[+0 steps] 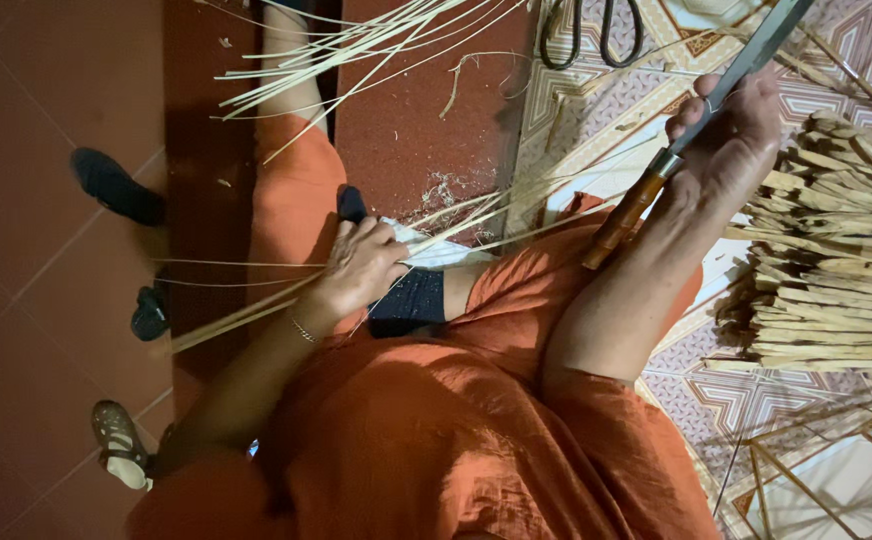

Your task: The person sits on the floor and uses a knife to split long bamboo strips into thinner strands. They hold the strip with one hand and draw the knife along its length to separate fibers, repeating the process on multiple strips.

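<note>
Orange-clad lap (436,440) up close; the left hand (361,268) is closed around thin pale bamboo strips (256,310) that trail past it on both sides. The right hand (731,140) is wrapped around a long knife (701,110), wooden handle below, blade above. Just right of it, a heap of splints (836,260) crowds in; bare red floor (36,120) lies left.

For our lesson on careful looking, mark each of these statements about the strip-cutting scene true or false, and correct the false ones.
1. The right hand grips a knife with a wooden handle. True.
2. The left hand holds thin pale strips against the lap. True.
3. A pair of scissors is held in the left hand. False: it lies on the patterned mat, untouched.
4. The person wears blue clothing. False: the clothing is orange.
5. A pile of cut strips lies beyond the right hand. True.
</note>
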